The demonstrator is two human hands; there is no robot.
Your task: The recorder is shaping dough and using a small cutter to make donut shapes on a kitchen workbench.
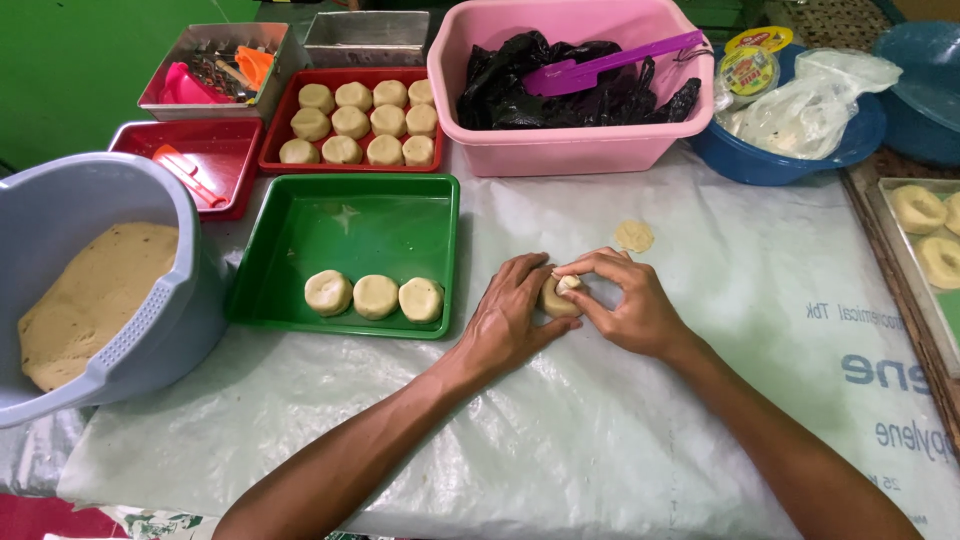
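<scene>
Both hands hold one dough ball [558, 297] between them. The left hand [515, 315] cups its side, and the right hand [625, 300] pinches its top, maybe closing a seam. The dough looks soft and light, so hold it gently by the sides. Just past the grip lies a small dough scrap [634, 236]. Left of the grip sits a green tray [300, 215] on the surface [720, 300].

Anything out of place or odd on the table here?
One stray flattened dough scrap lies alone on the plastic sheet, just beyond the hands, outside any tray. Otherwise tidy: left hand and right hand grip one dough piece; three dough pieces sit lined up in the green tray.
</scene>
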